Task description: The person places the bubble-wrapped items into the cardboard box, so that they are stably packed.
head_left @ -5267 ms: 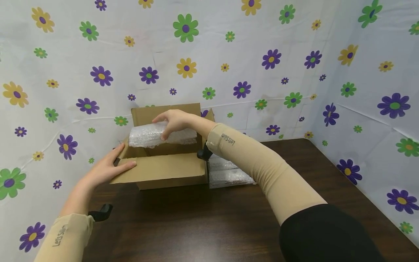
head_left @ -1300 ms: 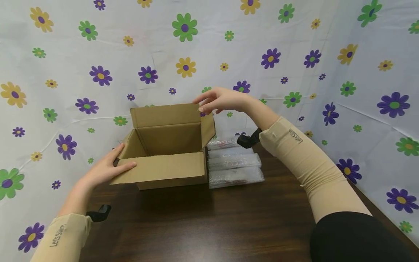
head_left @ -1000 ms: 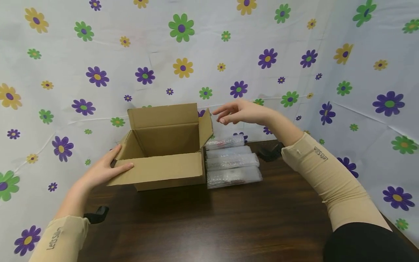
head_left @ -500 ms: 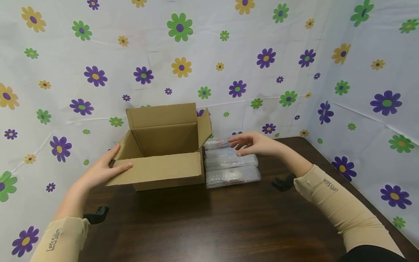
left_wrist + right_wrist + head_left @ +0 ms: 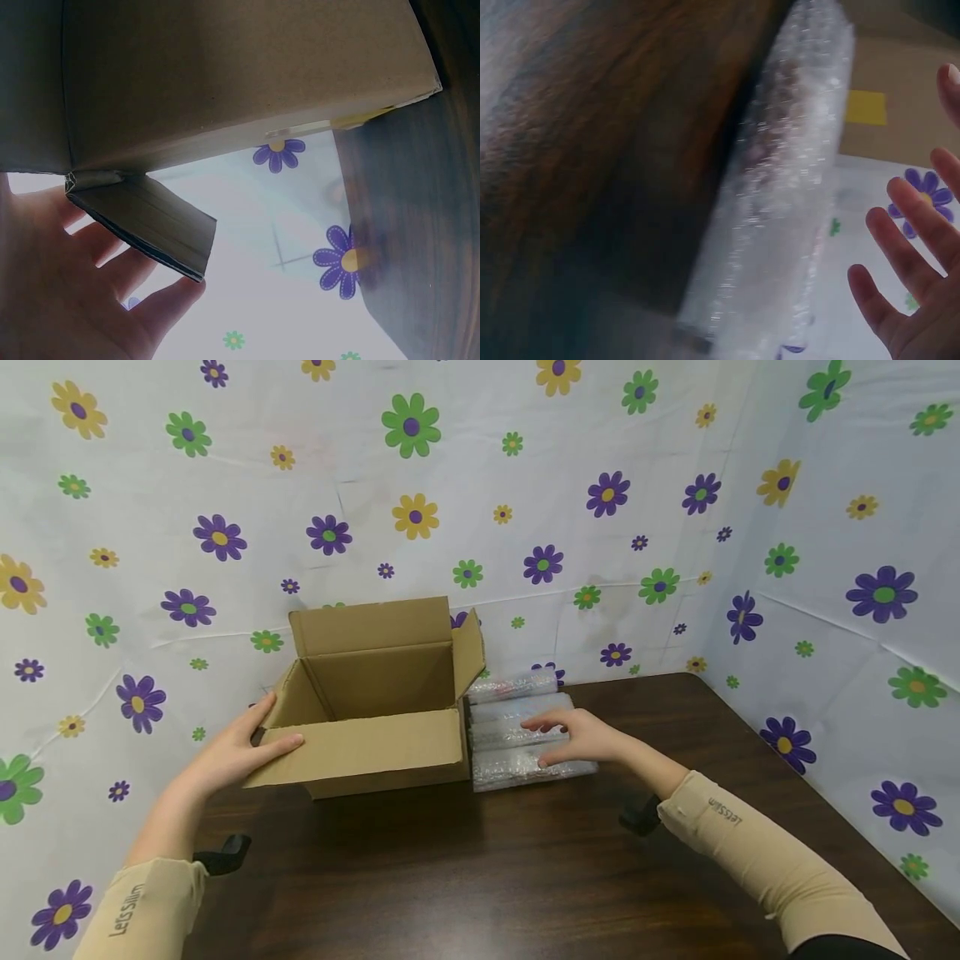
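An open cardboard box (image 5: 367,747) stands on the dark wooden table, its flaps spread. My left hand (image 5: 221,760) grips the box at its front left corner, thumb over the front flap, fingers behind the side flap (image 5: 142,225). Right of the box lie several bubble-wrapped packages (image 5: 495,733) in a row. My right hand (image 5: 581,739) hovers over the nearest bubble-wrapped package (image 5: 506,768), fingers spread and slightly bent, holding nothing. In the right wrist view its fingers are apart from the package (image 5: 780,187). The deep floor of the box is hidden by the front flap.
A flower-printed cloth wall (image 5: 337,468) rises close behind the box, and another side wall (image 5: 847,610) stands at the right. The dark tabletop (image 5: 450,877) stretches in front of the box and to the right. A black wrist camera mount sits on each forearm.
The right hand held a bubble-wrapped package over the box; that hand now holds none. It has since moved right and down to the packages. The left hand stays at the box corner.
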`<state>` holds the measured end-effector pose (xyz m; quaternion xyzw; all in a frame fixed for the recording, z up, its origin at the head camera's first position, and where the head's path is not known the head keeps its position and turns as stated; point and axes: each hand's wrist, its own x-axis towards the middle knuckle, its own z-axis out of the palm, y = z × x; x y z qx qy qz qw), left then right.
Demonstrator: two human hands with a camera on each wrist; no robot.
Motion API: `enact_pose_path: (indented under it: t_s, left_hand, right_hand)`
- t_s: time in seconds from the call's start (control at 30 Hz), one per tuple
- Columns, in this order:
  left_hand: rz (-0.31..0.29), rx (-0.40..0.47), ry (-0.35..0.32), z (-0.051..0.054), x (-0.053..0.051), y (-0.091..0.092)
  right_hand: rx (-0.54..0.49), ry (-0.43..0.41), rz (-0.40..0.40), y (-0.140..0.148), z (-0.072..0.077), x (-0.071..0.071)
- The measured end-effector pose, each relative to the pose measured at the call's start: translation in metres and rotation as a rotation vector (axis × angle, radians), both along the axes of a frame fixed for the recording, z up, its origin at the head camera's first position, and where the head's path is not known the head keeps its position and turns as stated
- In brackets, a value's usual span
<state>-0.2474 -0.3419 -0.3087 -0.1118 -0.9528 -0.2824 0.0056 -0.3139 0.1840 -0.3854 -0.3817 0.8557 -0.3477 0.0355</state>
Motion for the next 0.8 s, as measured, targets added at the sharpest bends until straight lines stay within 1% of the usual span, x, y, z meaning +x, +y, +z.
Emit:
enact_pose_path:
  t_s: [0.23,0.4,0.57,0.8]
  left_hand:
    - [0.002,0.003,-0.007,0.001,0.000,0.001]
    - [0.003,0.002,-0.006,0.000,0.001,0.000]
    - [0.007,0.003,-0.007,0.000,0.001,0.000]
    - [0.004,-0.005,-0.001,0.001,0.000,0.000]
  right_hand:
    - [0.036,0.025,-0.004,0.000,-0.014,-0.004]
    - [0.100,0.036,-0.017,-0.002,-0.020,-0.009]
    - [0.155,0.081,-0.023,-0.006,-0.023,-0.012]
    - [0.220,0.148,-0.038,-0.009,-0.024,-0.012]
